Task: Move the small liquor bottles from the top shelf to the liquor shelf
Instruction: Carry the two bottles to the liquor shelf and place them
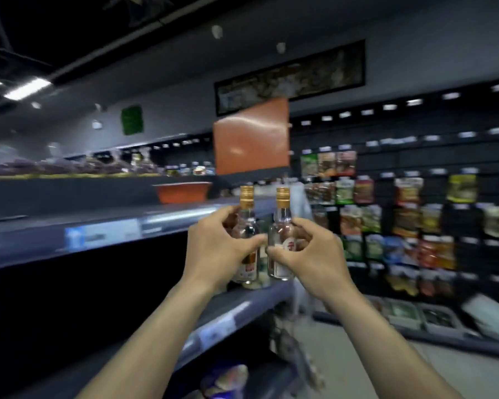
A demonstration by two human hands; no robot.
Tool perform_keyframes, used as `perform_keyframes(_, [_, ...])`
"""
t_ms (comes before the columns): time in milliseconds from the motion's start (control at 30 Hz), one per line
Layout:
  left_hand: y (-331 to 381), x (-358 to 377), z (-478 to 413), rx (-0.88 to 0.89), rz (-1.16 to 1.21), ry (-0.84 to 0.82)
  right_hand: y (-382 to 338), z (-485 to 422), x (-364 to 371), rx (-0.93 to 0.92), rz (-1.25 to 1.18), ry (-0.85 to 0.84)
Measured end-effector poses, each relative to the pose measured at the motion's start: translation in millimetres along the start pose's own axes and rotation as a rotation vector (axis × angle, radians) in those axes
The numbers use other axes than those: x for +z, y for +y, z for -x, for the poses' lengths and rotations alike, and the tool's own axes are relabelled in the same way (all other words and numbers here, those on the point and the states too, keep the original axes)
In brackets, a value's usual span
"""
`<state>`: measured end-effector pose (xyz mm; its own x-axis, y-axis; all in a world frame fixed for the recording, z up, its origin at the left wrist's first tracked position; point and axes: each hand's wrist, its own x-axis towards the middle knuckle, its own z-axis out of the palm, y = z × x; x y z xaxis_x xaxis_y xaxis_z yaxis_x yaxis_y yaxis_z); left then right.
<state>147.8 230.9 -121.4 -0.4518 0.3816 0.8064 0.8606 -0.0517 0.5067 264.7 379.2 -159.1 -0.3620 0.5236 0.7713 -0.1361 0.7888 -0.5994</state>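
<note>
I hold two small clear liquor bottles with gold screw caps upright in front of me, side by side. My left hand point(216, 246) grips the left bottle point(247, 223) around its body, covering most of its label. My right hand point(306, 251) grips the right bottle point(281, 226), whose red and white label shows between my fingers. Both bottles hang in the air just past the right end of a grey shelf point(104, 226). The frame is blurred by motion.
A lower grey shelf point(242, 309) runs under my hands. An orange basin point(182, 191) stands on the shelf top behind the bottles, below an orange sign point(251, 136). Hanging snack packets point(409, 214) fill the dark wall rack on the right. Grey floor lies at the lower right.
</note>
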Motion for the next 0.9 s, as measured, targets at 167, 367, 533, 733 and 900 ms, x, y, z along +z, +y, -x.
perform_keyframes(167, [25.8,184.1,64.1,-0.121,0.164,-0.197,116.5,48.1,-148.9,0.221,0.219,0.032])
perform_keyframes(367, [72.5,386.6,170.4,-0.291,0.326,-0.455,241.4,159.0,-314.0,0.479,0.481,0.128])
perform_keyframes(533, [120.8,512.4,233.1,-0.32,0.41,-0.679,318.1,232.8,-407.1,0.704,0.577,0.232])
perform_keyframes(733, [151.1,637.8,270.3,-0.297,0.463,-0.878,398.0,260.0,-486.6,0.861,0.638,0.322])
perform_keyframes(900, [171.6,757.1,271.6,-0.319,0.574,-0.951,476.2,230.0,-549.7,0.892,0.633,0.426])
